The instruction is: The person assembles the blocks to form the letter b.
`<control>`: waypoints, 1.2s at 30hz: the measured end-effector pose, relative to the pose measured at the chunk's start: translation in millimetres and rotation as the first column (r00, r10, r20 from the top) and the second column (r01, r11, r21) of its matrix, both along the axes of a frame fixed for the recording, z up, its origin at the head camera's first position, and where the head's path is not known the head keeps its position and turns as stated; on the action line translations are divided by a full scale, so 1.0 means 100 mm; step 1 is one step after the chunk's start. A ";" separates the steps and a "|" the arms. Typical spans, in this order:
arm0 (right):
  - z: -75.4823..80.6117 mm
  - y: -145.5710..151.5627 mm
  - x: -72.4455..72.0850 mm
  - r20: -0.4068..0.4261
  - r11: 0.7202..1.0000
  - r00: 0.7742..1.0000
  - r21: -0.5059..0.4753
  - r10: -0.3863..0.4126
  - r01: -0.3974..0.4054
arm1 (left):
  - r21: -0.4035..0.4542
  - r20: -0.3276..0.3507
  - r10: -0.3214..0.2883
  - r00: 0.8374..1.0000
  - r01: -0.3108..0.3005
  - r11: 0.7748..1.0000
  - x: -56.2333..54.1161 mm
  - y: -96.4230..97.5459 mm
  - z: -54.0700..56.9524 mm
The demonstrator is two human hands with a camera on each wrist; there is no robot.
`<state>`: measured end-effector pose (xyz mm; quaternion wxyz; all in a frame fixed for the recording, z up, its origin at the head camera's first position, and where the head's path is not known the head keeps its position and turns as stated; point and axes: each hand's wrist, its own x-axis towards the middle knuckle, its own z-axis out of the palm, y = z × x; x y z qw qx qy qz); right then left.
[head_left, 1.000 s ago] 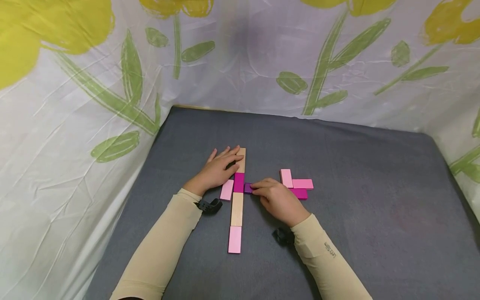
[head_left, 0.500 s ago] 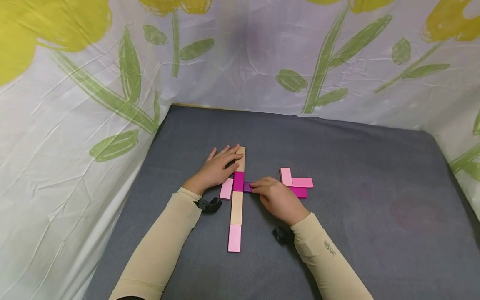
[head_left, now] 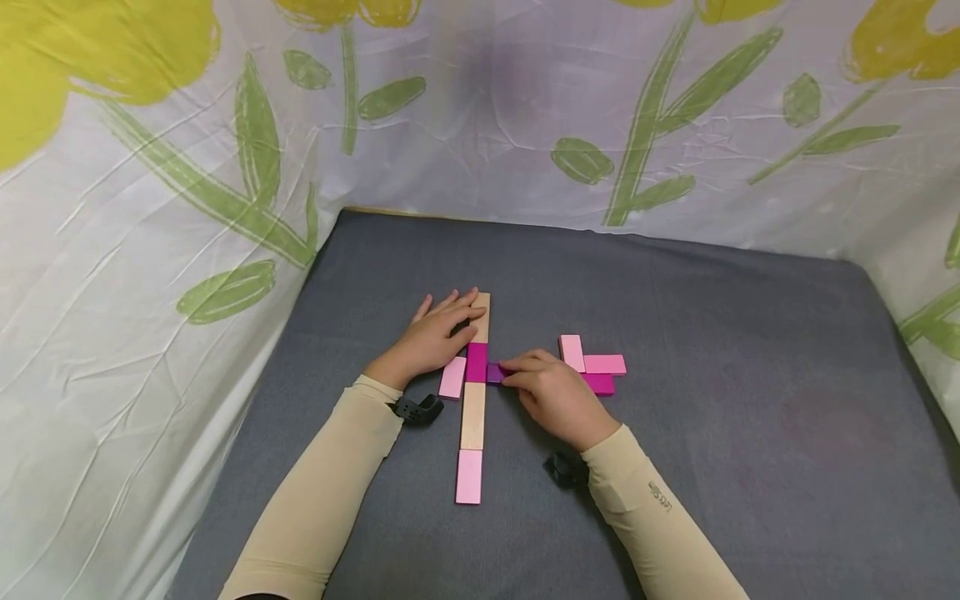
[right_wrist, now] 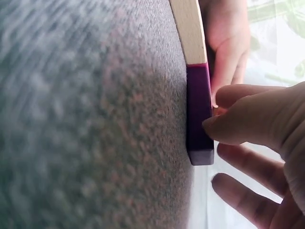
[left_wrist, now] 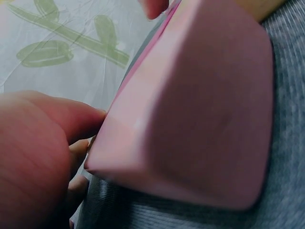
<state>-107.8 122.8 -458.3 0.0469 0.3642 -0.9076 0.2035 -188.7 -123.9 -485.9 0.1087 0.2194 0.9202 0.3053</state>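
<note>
A straight column of flat blocks runs away from the person: a pink block (head_left: pixel 468 477), a plain wooden block (head_left: pixel 473 417), a magenta block (head_left: pixel 476 363) and a far wooden block (head_left: pixel 483 330). The left hand (head_left: pixel 431 340) rests with spread fingers on the far wooden block, its thumb by the magenta one. Below its palm lies a separate pink block (head_left: pixel 452 378), filling the left wrist view. From the right side, the right hand (head_left: pixel 562 396) pinches a purple block (head_left: pixel 494 373) at the magenta block's right edge; its fingers hide part of it.
Right of the right hand lie an upright pink block (head_left: pixel 572 353), a sideways pink block (head_left: pixel 605 364) and a magenta block (head_left: pixel 599 384). Grey cloth (head_left: pixel 750 417) covers the table, and a flower-printed white curtain (head_left: pixel 510 167) hangs behind and at the sides.
</note>
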 end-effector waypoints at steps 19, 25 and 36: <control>0.11 0.48 -0.16 -0.068 0.931 0.928 -0.019 -0.365 0.365 | 0.011 0.024 -0.008 1.000 0.008 1.000 -0.01 0.00 0.03; 0.10 0.50 -0.17 -0.002 0.884 0.890 0.111 -0.456 0.454 | 0.017 0.016 -0.002 1.000 0.002 1.000 0.00 -0.02 0.02; 0.10 0.49 -0.18 0.123 0.891 0.886 0.147 -0.447 0.429 | 0.027 0.013 -0.004 1.000 0.004 1.000 0.00 -0.01 -0.01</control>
